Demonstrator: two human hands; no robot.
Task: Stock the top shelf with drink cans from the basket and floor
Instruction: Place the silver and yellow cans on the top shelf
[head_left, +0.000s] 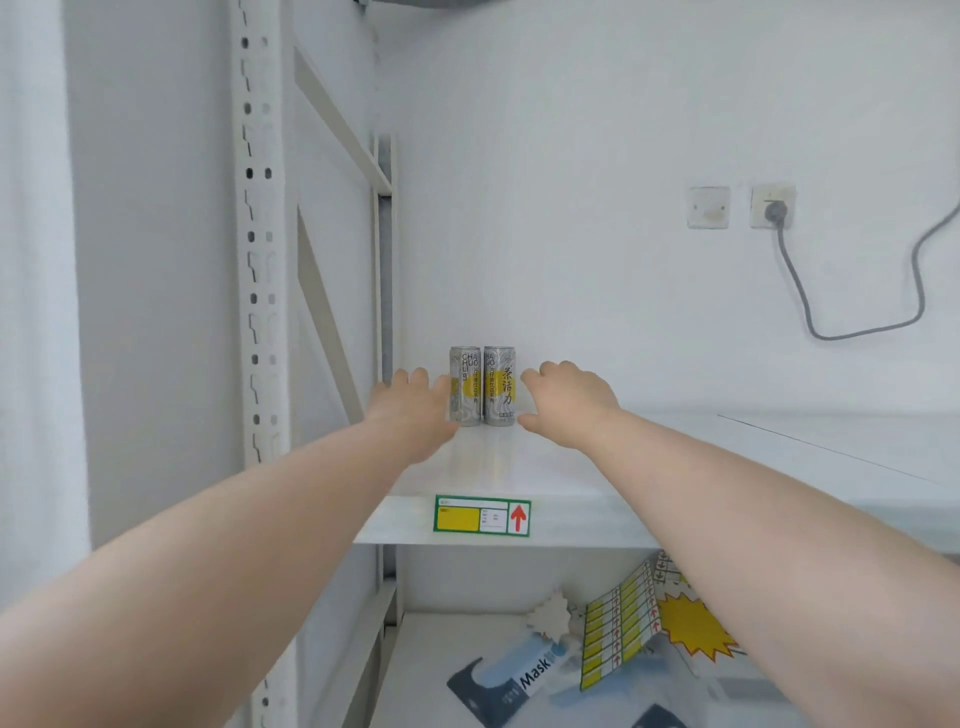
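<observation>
Cans stand upright and touching, left can (464, 387) and right can (500, 387), toward the back of the top shelf (571, 467). Left hand (415, 405) rests spread against one; right hand (569, 402) hovers spread beside the other. Probably rigid, slick, tippy: grasp mid-body.

The left hand (415, 410) covers the lower left edge of the left can (466, 382), so we cannot tell whether it touches. The gap between the fingers (531, 382) of the right hand (569, 405) and the right can (500, 385) is too fine for us to judge. We cannot read the small print on the shelf label (482, 515). The right forearm (753, 519) hides part of the yellow starburst card (691, 626), and the cable (857, 332) runs off the right edge.
</observation>
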